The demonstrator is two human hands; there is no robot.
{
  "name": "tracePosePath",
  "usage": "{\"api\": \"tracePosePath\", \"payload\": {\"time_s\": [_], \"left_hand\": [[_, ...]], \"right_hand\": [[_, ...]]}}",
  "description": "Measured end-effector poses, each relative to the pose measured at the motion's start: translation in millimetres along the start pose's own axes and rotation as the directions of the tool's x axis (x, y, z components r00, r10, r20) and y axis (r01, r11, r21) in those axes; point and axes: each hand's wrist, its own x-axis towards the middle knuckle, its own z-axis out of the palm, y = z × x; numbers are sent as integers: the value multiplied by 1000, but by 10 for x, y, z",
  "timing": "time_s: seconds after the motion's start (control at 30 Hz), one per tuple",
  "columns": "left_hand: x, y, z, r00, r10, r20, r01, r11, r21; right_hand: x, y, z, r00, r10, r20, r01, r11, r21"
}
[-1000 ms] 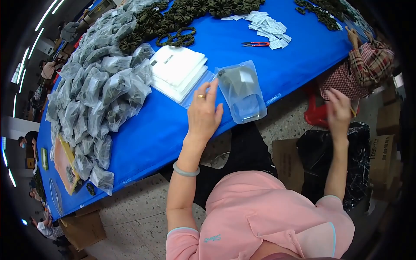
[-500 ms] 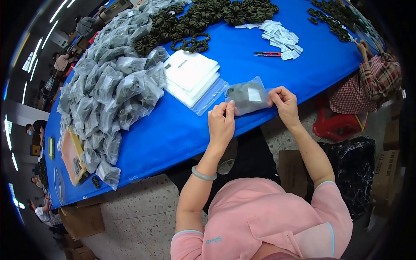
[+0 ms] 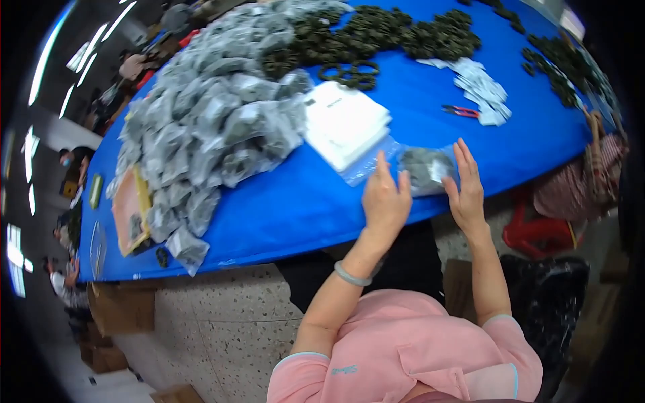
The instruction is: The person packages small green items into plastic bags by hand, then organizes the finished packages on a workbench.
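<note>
A filled clear plastic bag (image 3: 424, 168) lies flat on the blue table near its front edge, with a dark green scrunchie and a white label showing through. At the bag's left side is my left hand (image 3: 387, 200), thumb and fingers apart. My right hand (image 3: 465, 189) is spread at its right side, fingers stretched upward with the fingertips right at the bag's edge. Just beyond my left hand sits a stack of flat white printed bags (image 3: 344, 124).
To the left is a big heap of filled bags (image 3: 201, 127). Dark green scrunchies (image 3: 376, 30) lie at the back. White labels (image 3: 485, 91) and red-handled thread snips (image 3: 461, 111) are at the back right. A person (image 3: 571, 171) sits at the right by a red stool (image 3: 531, 235).
Both hands have let go of the bag's edges and opened, and the bag now lies on the table. My view has shifted, so the scene sits further right.
</note>
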Motion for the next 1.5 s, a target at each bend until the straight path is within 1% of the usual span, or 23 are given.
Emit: {"api": "tracePosePath", "payload": {"time_s": [0.03,0.1,0.23,0.27,0.3,0.37,0.4,0.47,0.53,0.57,0.6,0.67,0.73,0.8,0.87,0.93,1.03,1.1,1.2,1.27,1.37,1.43,1.5], "left_hand": [[13,23,-24,993,-97,64,104,987,-119],[65,12,-1,972,-133,193,188,935,-301],[188,51,-140,853,-218,474,485,666,-567],[222,44,-176,815,-236,529,557,569,-605],[257,36,-211,773,-253,582,624,466,-627],[412,-65,-303,819,-265,508,573,361,-736],[589,-195,-420,850,-275,449,523,349,-777],[1101,-318,-1018,947,-289,140,247,378,-892],[1647,-419,-1673,936,-290,-198,-59,425,-903],[1855,-457,-1905,899,-275,-342,-219,393,-893],[2033,-602,-1987,851,-400,-339,-223,310,-924],[2071,-605,-1943,811,-471,-348,-145,413,-899],[1883,-680,-1667,917,-320,-238,-21,557,-830],[1640,-770,-1262,965,-162,-208,17,825,-565],[1406,-789,-983,996,-37,-87,13,966,-260],[1272,-799,-794,999,-3,32,9,986,-166],[1217,-822,-632,990,130,62,-135,987,89],[1214,-826,-586,989,114,89,-122,988,90],[1217,-882,-504,976,193,98,-206,968,141],[1207,-935,-489,968,222,115,-235,965,115],[1223,-1010,-492,963,240,124,-252,963,92],[1223,-1015,-500,960,250,125,-259,963,70],[1210,-1019,-513,963,246,113,-253,966,54]], "right_hand": [[-17,-3,38,990,-17,140,14,1000,20],[-52,88,85,943,-19,333,27,999,-20],[-11,59,-1,893,13,450,-96,982,162],[-9,61,37,895,-7,445,-78,982,172],[2,81,94,942,-9,337,-90,957,277],[55,107,120,976,-8,216,-78,920,383],[66,118,109,977,19,213,-100,922,374],[82,135,89,975,79,205,-150,922,356],[93,124,120,974,110,197,-175,919,353],[86,119,172,979,94,182,-152,929,338],[71,120,229,982,82,168,-133,938,320],[8,146,274,988,76,137,-111,957,268],[-17,167,236,988,90,128,-119,961,249],[78,179,199,991,69,117,-95,967,235],[237,193,125,994,79,74,-92,977,195],[488,283,32,991,134,16,-135,981,136],[906,616,9,995,69,-69,-67,997,34],[1194,821,90,993,32,-110,-34,999,-11],[1591,1014,171,995,99,2,-98,987,-127],[1869,1253,247,992,129,-7,-128,971,-201],[2231,1906,452,957,-52,-284,-74,907,-414],[2343,2081,500,932,-160,-326,-10,887,-463],[2445,2118,563,943,-253,-218,79,803,-590]]}}
